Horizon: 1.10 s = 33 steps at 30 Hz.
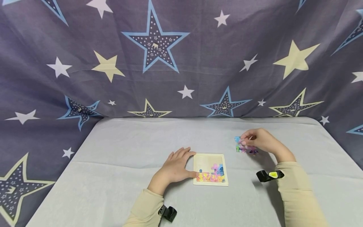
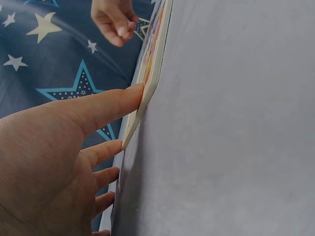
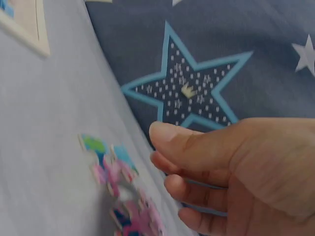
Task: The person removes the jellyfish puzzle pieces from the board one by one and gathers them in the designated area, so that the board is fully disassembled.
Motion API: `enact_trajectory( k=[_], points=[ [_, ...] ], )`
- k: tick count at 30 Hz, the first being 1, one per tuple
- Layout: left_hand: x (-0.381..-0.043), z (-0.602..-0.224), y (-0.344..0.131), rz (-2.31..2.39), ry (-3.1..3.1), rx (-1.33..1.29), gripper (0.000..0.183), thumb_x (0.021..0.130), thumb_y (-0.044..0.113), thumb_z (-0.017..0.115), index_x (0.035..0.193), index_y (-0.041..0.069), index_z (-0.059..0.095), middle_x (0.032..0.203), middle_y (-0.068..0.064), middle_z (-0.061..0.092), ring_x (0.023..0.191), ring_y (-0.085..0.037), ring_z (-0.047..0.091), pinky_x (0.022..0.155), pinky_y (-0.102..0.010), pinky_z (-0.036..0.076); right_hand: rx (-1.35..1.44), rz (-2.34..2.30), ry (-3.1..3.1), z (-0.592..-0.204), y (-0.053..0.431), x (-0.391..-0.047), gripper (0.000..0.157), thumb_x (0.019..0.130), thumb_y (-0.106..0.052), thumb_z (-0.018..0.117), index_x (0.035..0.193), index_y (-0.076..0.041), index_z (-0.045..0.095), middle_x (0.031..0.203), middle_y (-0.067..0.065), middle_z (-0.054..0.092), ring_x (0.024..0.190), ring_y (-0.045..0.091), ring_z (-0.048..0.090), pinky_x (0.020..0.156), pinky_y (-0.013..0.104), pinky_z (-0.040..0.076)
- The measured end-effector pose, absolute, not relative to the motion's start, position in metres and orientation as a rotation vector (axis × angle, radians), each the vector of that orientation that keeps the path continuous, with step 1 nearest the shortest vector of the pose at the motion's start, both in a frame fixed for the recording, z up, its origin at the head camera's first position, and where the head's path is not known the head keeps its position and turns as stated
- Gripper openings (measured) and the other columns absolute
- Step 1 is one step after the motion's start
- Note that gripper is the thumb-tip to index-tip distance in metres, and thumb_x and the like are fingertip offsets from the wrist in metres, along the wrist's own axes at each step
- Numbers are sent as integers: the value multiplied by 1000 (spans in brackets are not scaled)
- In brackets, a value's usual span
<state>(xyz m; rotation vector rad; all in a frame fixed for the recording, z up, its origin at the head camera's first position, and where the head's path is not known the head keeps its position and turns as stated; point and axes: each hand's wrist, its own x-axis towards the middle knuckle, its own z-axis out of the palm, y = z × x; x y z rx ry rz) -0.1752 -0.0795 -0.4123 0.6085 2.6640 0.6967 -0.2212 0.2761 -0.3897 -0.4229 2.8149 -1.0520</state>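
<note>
A square wooden puzzle tray lies on the table, its lower part filled with colourful jigsaw pieces. My left hand is at its left side with fingers spread. The thumb rests on the tray's rim near the lower left, and the index finger reaches the upper left corner. To the right of the tray lies a cluster of loose jigsaw pieces, pink, blue and green. My right hand hovers over them, fingers loosely bent, thumb and index apart, with nothing visible between them.
A pale grey cloth covers the table. Behind it hangs a dark curtain with a star print, meeting the table's far edge. Black straps with small devices sit at both wrists.
</note>
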Motion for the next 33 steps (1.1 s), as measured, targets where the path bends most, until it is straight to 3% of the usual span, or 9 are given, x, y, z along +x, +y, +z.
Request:
enact_trajectory(
  k=[13,23,33],
  points=[
    [-178,-418,-80,694,2672,611,80,87,47,76,155,16,46,169,-11,31,159,-35,20,130,-59,11,-585,-1060,2651,-380,237,-218,23,93,-9,77,112,4,74,97,9,76,78,13,61,64,24,51],
    [-177,-417,-80,695,2671,608,81,88,48,76,155,16,46,169,-11,31,159,-35,20,129,-60,11,-711,-1019,2497,-383,210,-214,18,88,-6,80,104,1,75,90,2,73,84,12,63,75,24,54],
    [-185,-433,-80,694,2682,603,84,86,53,76,156,19,46,170,-7,30,160,-32,18,130,-60,8,-759,-969,2391,-390,192,-208,19,82,1,82,100,-1,77,89,1,73,81,9,61,73,21,54]
  ],
)
